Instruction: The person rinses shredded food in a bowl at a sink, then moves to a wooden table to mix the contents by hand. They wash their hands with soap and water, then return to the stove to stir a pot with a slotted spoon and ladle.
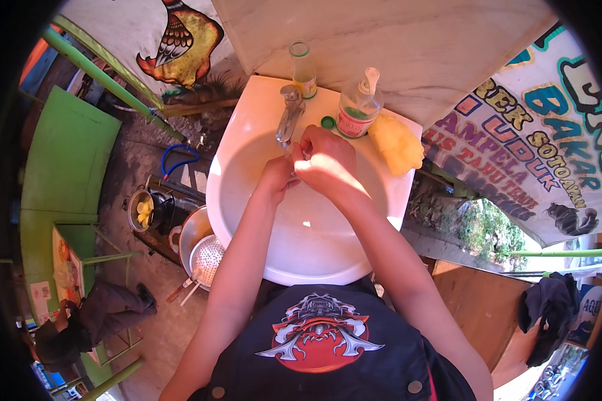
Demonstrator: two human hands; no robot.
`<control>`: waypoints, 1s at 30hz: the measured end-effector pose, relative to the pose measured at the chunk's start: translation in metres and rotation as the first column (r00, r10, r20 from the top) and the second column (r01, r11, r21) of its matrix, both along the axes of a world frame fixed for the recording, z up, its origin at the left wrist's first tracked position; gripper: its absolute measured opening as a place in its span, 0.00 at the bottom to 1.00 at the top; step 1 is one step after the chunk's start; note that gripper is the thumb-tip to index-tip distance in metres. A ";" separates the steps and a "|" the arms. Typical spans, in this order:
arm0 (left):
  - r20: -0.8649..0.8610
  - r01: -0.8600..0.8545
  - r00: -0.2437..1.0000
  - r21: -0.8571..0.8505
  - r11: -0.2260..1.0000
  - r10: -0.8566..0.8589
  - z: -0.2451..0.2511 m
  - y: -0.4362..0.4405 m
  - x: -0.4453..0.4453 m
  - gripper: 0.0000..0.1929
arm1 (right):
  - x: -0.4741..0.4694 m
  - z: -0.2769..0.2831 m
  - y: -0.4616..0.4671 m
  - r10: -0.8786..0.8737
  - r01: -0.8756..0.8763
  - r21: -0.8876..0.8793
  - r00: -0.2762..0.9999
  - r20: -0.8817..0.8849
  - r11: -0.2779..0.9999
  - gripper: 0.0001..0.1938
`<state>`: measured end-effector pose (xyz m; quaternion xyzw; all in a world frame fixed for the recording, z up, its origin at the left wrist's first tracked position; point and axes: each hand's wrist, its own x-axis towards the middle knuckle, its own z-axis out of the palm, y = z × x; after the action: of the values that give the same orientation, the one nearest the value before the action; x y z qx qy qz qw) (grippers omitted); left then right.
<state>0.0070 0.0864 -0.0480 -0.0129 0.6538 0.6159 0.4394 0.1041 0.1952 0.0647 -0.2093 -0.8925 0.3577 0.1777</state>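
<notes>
My left hand [277, 176] and my right hand [327, 159] are close together over the white washbasin [311, 253], just below the spout of a metal tap [289, 113]. The fingers of the right hand are curled and partly cover the left. Something small and clear seems to show between them, but whether it is an object or water I cannot tell. Behind my right hand, a pump bottle [356, 119] stands on the basin's ledge, with a green cap [327, 122] beside it. A clear glass bottle [303, 70] is behind the tap. A crumpled yellow cloth or sponge [397, 144] lies at the right rim.
Left of the basin are a perforated metal strainer [210, 258] over a large pot [190, 230] and a pot with yellow food [144, 208]. A person [100, 316] is at the lower left. A wooden surface [474, 306] stands right, below a lettered banner [527, 145].
</notes>
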 end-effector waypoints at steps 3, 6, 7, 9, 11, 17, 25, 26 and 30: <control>-0.097 0.025 0.995 0.197 0.980 -0.006 0.012 0.006 0.006 0.14 | -0.013 0.022 -0.001 0.016 0.012 0.147 0.982 -0.188 0.989 0.18; -0.174 -0.058 0.980 0.222 0.973 0.099 0.034 0.012 0.015 0.13 | -0.032 0.025 0.001 0.047 -0.015 0.386 0.996 -0.072 0.922 0.28; -0.198 -0.075 0.973 0.222 0.972 0.120 0.043 0.012 0.020 0.13 | -0.031 0.024 0.002 0.061 -0.045 0.410 0.998 -0.027 0.911 0.30; -0.242 -0.095 0.962 0.126 0.988 0.123 0.051 0.006 0.023 0.12 | -0.021 0.022 -0.003 0.094 -0.111 0.450 0.994 0.061 0.886 0.32; -0.346 -0.006 0.938 0.019 1.000 0.012 0.059 -0.004 0.030 0.12 | 0.000 0.025 -0.009 0.104 -0.126 0.415 0.992 0.075 0.901 0.27; -0.468 0.404 0.807 -0.006 0.915 -0.359 0.117 -0.006 0.051 0.13 | 0.050 0.061 0.031 0.086 0.140 0.398 0.862 -0.499 0.907 0.10; -0.069 0.177 0.983 0.630 0.756 -0.173 0.189 0.035 0.053 0.26 | 0.025 0.102 0.113 -0.018 -0.062 -0.464 0.986 -0.167 0.884 0.20; -0.045 0.167 0.982 0.660 0.732 -0.183 0.192 0.038 0.052 0.27 | 0.022 0.098 0.121 0.020 -0.127 -0.566 0.981 -0.191 0.815 0.21; 0.051 0.103 0.979 0.710 0.696 -0.196 0.201 0.045 0.055 0.29 | 0.021 0.094 0.118 0.000 -0.122 -0.566 0.977 -0.211 0.815 0.19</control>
<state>0.0620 0.1310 0.1527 0.1708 0.3400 0.7786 0.4991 0.1252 0.3128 0.1587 -0.1873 -0.7262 0.6354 0.1840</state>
